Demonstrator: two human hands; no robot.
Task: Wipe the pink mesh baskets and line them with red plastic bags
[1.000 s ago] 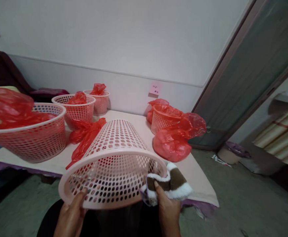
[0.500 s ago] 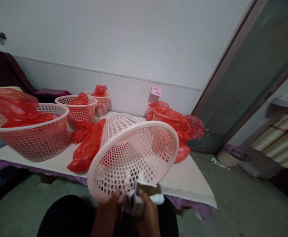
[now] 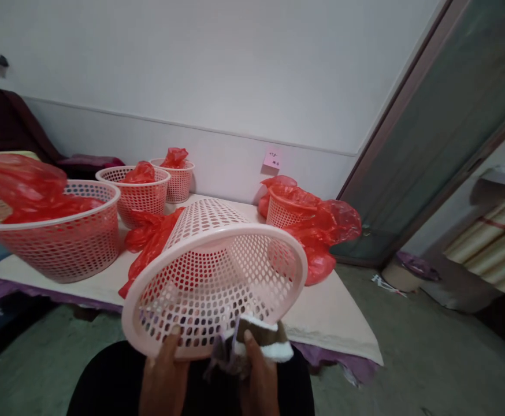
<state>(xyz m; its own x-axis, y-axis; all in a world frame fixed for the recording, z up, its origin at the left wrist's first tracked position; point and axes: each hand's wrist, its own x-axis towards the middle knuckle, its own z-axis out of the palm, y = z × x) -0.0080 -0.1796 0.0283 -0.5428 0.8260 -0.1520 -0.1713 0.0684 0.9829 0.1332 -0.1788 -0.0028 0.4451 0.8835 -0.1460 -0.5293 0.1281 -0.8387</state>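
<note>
Worktop (image 3: 330,329), one: low, pale cover over a purple cloth, set against the wall.

Basket in hand (image 3: 215,263), one: pale pink perforated plastic, tipped on its side, mouth toward the person, at the near edge of the worktop and partly above the lap.

Other baskets, four, same kind, upright on the worktop: a left-hand basket (image 3: 57,245), a second basket (image 3: 144,199) behind it and a back basket (image 3: 179,184), each with red plastic showing at the mouth; a right-hand basket (image 3: 281,215), red plastic draped over it.

Red bags, two noted: a loose red bag (image 3: 148,242) left of the tipped basket, partly hidden by it; a bulging red bag (image 3: 317,254) at the right-hand basket.

Cloth (image 3: 256,335), one: fluffy, brown and white, bunched at the lower rim. Step in hand, as judged: wiping the rim.

Left hand (image 3: 163,370): fingers grasping the lower rim, thumb inside the mouth.

Right hand (image 3: 259,370): fingers gripping the cloth, thumb on top; the rest hidden. The next move appears to call for a firm left-hand hold, light cloth pressure and a turn of the basket to reach fresh rim.

Pink note (image 3: 273,157), one: on the wall, writing too small to read.
</note>
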